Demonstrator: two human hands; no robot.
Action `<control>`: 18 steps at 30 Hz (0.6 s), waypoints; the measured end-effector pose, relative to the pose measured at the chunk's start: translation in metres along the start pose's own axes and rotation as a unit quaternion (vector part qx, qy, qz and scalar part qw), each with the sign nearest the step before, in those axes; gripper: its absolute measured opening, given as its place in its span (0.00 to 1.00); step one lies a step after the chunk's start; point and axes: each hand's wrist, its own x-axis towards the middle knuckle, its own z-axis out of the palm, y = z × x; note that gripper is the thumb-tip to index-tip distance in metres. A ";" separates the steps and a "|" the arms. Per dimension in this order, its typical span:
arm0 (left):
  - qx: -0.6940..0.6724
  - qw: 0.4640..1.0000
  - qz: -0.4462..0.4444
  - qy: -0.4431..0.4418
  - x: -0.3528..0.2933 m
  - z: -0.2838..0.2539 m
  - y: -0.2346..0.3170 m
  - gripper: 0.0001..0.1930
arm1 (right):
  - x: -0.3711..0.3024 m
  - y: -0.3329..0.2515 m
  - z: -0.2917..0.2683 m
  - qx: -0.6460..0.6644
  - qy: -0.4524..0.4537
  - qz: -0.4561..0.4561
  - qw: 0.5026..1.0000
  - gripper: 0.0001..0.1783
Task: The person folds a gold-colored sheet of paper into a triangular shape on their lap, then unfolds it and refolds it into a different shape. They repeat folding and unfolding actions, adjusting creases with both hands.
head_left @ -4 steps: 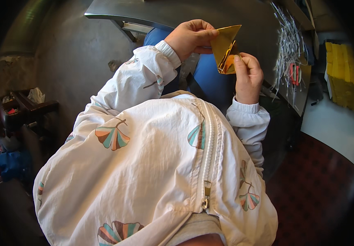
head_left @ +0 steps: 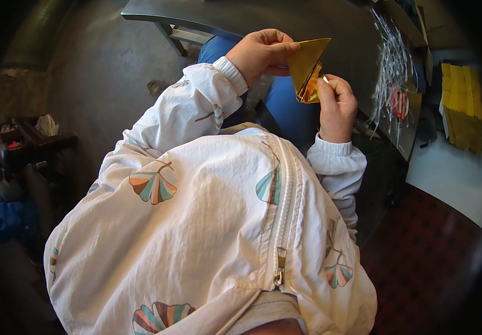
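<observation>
Between my hands, above my knees, is a piece of shiny gold foil paper [head_left: 306, 62] folded into a pointed, roughly triangular shape. My left hand [head_left: 261, 54] pinches its upper left edge between thumb and fingers. With thumb and forefinger, my right hand [head_left: 337, 106] grips its lower right edge, close to an open fold. Inside that fold, bright creased layers show. Some fingertips of both hands are hidden behind the paper or curled under.
A dark grey table [head_left: 196, 17] lies beyond my hands. At its right hang a bundle of silvery strips [head_left: 392, 67] and red-handled scissors [head_left: 401, 104]. Farther right, stacked yellow sheets [head_left: 462, 97] rest on a white surface [head_left: 444, 173]. A dark wooden stool-like piece [head_left: 37, 142] stands left.
The foil's fold stands slightly wider apart near my right hand, and its inner face catches more light. Both hands keep their grip; the view has shifted a little.
</observation>
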 end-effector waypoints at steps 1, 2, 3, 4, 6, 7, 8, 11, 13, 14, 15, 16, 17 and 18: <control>-0.006 1.000 0.000 -0.003 -0.003 0.000 0.001 0.10 | 0.000 -0.002 0.001 -0.011 -0.004 -0.001 1.000 0.09; -0.013 1.000 0.001 -0.005 -0.005 0.000 0.002 0.11 | 0.000 -0.005 0.001 -0.019 -0.007 -0.001 1.000 0.09; -0.019 1.000 0.002 -0.004 -0.007 0.000 0.004 0.11 | 0.001 -0.008 0.002 -0.023 -0.006 0.001 1.000 0.09; -0.010 1.000 0.004 0.000 -0.008 0.001 0.006 0.11 | 0.002 -0.011 0.002 -0.030 -0.010 0.002 1.000 0.10; 0.013 1.000 0.002 0.019 -0.012 0.004 0.008 0.11 | 0.001 -0.017 0.004 -0.034 -0.011 0.007 0.999 0.10; 0.028 0.999 0.009 0.013 -0.014 0.005 0.008 0.12 | 0.001 -0.020 0.004 -0.035 -0.017 0.012 0.999 0.10; 0.045 0.999 0.012 0.012 -0.016 0.007 0.009 0.12 | 0.000 -0.022 0.004 -0.036 -0.023 0.018 0.999 0.10; 0.082 0.996 0.022 0.007 -0.021 0.010 0.011 0.13 | -0.002 -0.029 0.004 -0.047 -0.060 0.019 0.997 0.09; 0.102 0.994 0.031 0.013 -0.024 0.011 0.012 0.14 | -0.001 -0.030 0.003 -0.050 -0.101 0.003 0.994 0.09; 0.111 0.993 0.035 0.022 -0.025 0.012 0.012 0.15 | 0.000 -0.030 0.001 -0.048 -0.128 -0.010 0.991 0.08; 0.122 0.991 0.040 0.030 -0.026 0.012 0.011 0.15 | 0.001 -0.030 0.000 -0.046 -0.155 -0.023 0.987 0.08; 0.120 0.992 0.038 0.027 -0.028 0.012 0.011 0.15 | 0.002 -0.029 -0.002 -0.045 -0.171 -0.030 0.984 0.08; 0.119 0.992 0.036 0.024 -0.028 0.012 0.011 0.15 | 0.003 -0.028 -0.004 -0.043 -0.187 -0.037 0.981 0.08; 0.118 0.992 0.040 0.020 -0.030 0.011 0.010 0.15 | 0.003 -0.027 -0.006 -0.042 -0.199 -0.036 0.978 0.08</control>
